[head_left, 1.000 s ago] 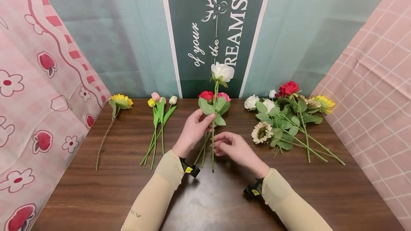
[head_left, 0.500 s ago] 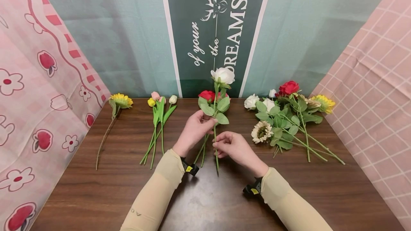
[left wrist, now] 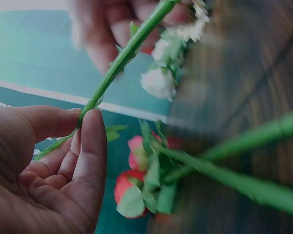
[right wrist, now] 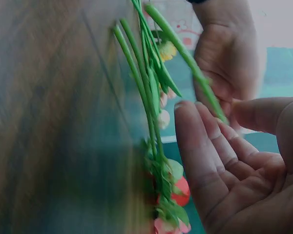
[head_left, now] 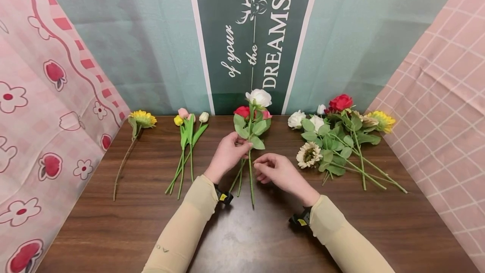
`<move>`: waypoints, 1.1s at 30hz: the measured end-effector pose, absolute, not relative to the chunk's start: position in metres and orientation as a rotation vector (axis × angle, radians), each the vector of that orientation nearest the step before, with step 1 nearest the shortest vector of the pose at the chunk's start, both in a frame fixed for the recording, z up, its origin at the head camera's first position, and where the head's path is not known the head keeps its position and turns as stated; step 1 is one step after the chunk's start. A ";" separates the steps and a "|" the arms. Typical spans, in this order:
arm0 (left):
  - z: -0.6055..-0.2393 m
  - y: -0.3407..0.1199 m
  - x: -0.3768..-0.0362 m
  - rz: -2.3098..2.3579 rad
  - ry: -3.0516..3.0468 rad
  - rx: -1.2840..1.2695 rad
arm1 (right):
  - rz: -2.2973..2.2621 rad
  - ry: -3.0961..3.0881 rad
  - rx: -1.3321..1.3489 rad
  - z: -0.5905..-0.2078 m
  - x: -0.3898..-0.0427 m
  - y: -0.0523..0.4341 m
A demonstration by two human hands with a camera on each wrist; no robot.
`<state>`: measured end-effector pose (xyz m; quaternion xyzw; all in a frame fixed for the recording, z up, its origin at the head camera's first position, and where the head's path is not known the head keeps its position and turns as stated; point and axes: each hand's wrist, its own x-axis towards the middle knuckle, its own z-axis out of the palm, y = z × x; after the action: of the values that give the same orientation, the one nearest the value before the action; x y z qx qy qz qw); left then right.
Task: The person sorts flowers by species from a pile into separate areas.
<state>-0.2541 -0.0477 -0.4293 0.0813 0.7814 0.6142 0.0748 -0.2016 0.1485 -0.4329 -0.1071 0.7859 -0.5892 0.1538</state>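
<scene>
My left hand [head_left: 228, 155] pinches the green stem of a white rose [head_left: 259, 97] between thumb and fingertips, just below its leaves. In the left wrist view that stem [left wrist: 127, 53] slants up from the pinch. The rose stands nearly upright and overlaps a red rose [head_left: 241, 113] and a pink rose [head_left: 267, 114] lying behind it. To the right of the lower stem is my right hand [head_left: 278, 172]. The right wrist view shows its thumb and relaxed fingers [right wrist: 198, 146] spread apart, with nothing held between them.
On the brown wooden table [head_left: 242, 239], a yellow sunflower [head_left: 143, 119] lies far left, beside several tulips [head_left: 183, 134]. A pile of roses and sunflowers, including a cream sunflower [head_left: 309, 155], lies right. Fabric curtains [head_left: 151, 33] bound the back and sides.
The white rose has come down, its bloom now lower over the red and pink roses. My right fingertips were at its stem half a second ago and now stand apart from it.
</scene>
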 end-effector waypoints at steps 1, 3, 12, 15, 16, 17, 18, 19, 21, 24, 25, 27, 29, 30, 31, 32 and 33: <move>-0.431 -0.049 -0.255 1.816 2.373 0.235 | -1.690 2.269 -0.302 -0.432 -0.202 0.150; -0.436 -0.051 -0.258 1.751 2.434 0.211 | -1.701 2.285 -0.294 -0.429 -0.203 0.152; -0.455 -0.053 -0.265 1.553 2.535 0.165 | -1.709 2.274 -0.289 -0.428 -0.205 0.155; -0.458 -0.054 -0.266 1.442 2.636 0.194 | -1.704 2.277 -0.284 -0.429 -0.205 0.155; -0.459 -0.055 -0.266 1.388 2.680 0.211 | -1.702 2.279 -0.281 -0.429 -0.205 0.155; -0.459 -0.055 -0.266 1.325 2.724 0.229 | -1.700 2.282 -0.277 -0.429 -0.205 0.156; -0.460 -0.054 -0.265 1.263 2.768 0.249 | -1.698 2.284 -0.271 -0.430 -0.205 0.156; -0.460 -0.054 -0.265 1.205 2.804 0.266 | -1.696 2.288 -0.267 -0.430 -0.205 0.157; -0.461 -0.053 -0.265 1.129 2.851 0.298 | -1.694 2.296 -0.255 -0.430 -0.204 0.157; -0.458 -0.053 -0.264 1.107 2.866 0.316 | -1.691 2.303 -0.246 -0.430 -0.204 0.158; -0.457 -0.054 -0.263 1.112 2.866 0.309 | -1.690 2.306 -0.245 -0.430 -0.204 0.158; -0.451 -0.057 -0.261 1.119 2.876 0.289 | -1.685 2.319 -0.249 -0.429 -0.205 0.160; -0.445 -0.059 -0.259 1.110 2.908 0.257 | -1.673 2.345 -0.255 -0.428 -0.206 0.162; -0.441 -0.060 -0.258 1.102 2.931 0.245 | -1.666 2.365 -0.259 -0.426 -0.206 0.164; -0.438 -0.060 -0.256 1.094 2.957 0.243 | -1.662 2.388 -0.264 -0.423 -0.207 0.166; -0.434 -0.059 -0.255 1.092 2.980 0.259 | -1.656 2.423 -0.274 -0.420 -0.207 0.169; -0.430 -0.057 -0.252 1.091 2.998 0.287 | -1.655 2.461 -0.281 -0.417 -0.207 0.172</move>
<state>-0.2525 -0.0572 -0.4299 0.0896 0.9355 0.3405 -0.0308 -0.2074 0.1723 -0.4169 -0.0940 0.8234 -0.5537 0.0814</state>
